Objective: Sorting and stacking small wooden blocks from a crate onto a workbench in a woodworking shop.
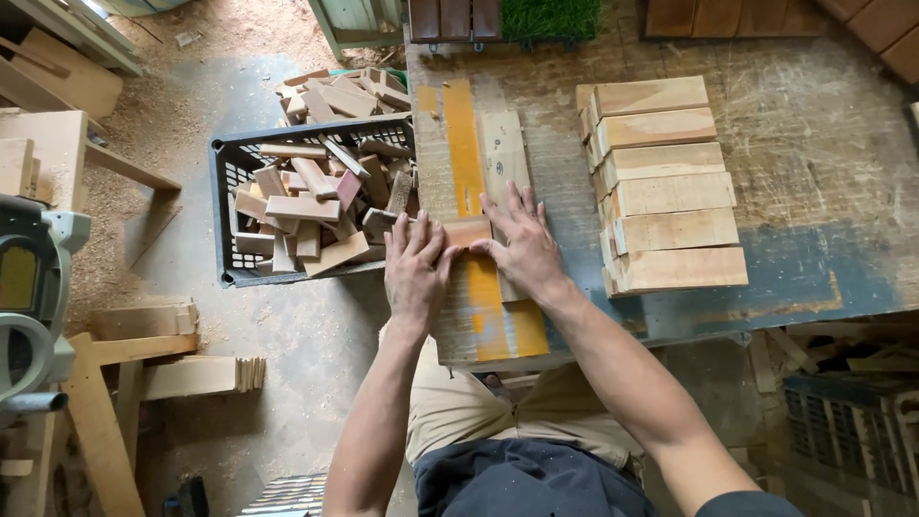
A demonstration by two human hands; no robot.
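Observation:
A small reddish wood block (466, 231) lies on the worn workbench (823, 144), on a strip of yellow paint. My left hand (416, 271) rests flat at the block's left end, fingers touching it. My right hand (519, 241) lies flat at its right end, fingers spread over a pale board (502, 153) that lies along the bench. The block sits between the two hands, pressed from both sides rather than lifted.
A black plastic crate (226, 213) full of wood offcuts stands left of the bench, with more offcuts (345, 96) piled behind it. Stacks of pale planks (670, 187) lie on the bench to the right. A saw machine (33, 297) and timber scraps stand at far left.

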